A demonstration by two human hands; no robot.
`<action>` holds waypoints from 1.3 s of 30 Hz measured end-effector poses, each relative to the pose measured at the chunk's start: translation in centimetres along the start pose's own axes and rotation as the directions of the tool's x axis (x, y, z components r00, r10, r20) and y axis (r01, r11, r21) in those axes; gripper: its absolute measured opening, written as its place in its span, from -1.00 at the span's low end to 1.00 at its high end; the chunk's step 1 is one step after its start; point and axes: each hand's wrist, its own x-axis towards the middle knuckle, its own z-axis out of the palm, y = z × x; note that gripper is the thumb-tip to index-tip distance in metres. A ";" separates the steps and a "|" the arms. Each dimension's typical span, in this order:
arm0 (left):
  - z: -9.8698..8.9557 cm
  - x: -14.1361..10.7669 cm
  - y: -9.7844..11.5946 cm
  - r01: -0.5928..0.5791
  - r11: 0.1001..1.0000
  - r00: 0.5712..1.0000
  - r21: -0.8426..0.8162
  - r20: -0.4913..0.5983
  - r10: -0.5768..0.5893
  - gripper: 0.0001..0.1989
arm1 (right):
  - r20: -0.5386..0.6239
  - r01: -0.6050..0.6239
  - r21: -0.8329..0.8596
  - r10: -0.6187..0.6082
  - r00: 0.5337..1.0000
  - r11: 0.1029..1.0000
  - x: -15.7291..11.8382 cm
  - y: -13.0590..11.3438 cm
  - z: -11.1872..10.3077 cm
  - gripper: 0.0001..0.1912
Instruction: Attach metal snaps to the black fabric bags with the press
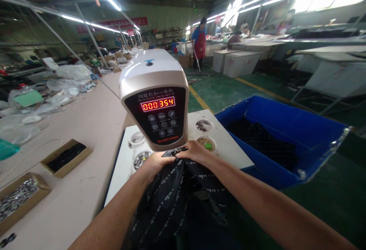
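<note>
A black garment [171, 189] with rows of small white lettering hangs between my two hands, its lower part down over my lap. My left hand [156, 163] pinches its upper edge, thumb on top. Close beside it, my right hand [196, 152] grips the same edge, fingers closed round the cloth. Both hands are just below the head of a white button-fastening machine [154, 70], whose red display [158, 104] reads 000354. The machine's working point is hidden behind the cloth and fingers.
Round wells in the white machine table [231, 154] hold small metal fasteners [204, 143]. At right stands a blue bin [286, 112] with dark cloth inside. Cardboard boxes of metal parts [20, 196] and black pieces [67, 157] lie left. A person in a red apron [200, 44] stands farther back.
</note>
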 end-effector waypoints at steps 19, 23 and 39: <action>-0.4 0.3 0.0 0.056 0.998 0.998 -0.027 0.018 -0.056 -0.60 | 0.006 0.037 -0.026 -0.037 0.999 0.999 0.8 1.0 0.5 -0.74; -0.3 0.2 0.1 0.059 0.998 0.998 -0.027 0.017 -0.059 -0.57 | 0.002 0.058 -0.047 -0.058 0.998 0.997 0.8 0.9 0.4 -0.76; -1.2 1.0 -1.8 0.017 1.000 0.997 0.021 -0.070 -0.016 -0.59 | -0.020 0.113 -0.055 -0.114 0.993 0.992 -0.5 0.8 0.8 -0.70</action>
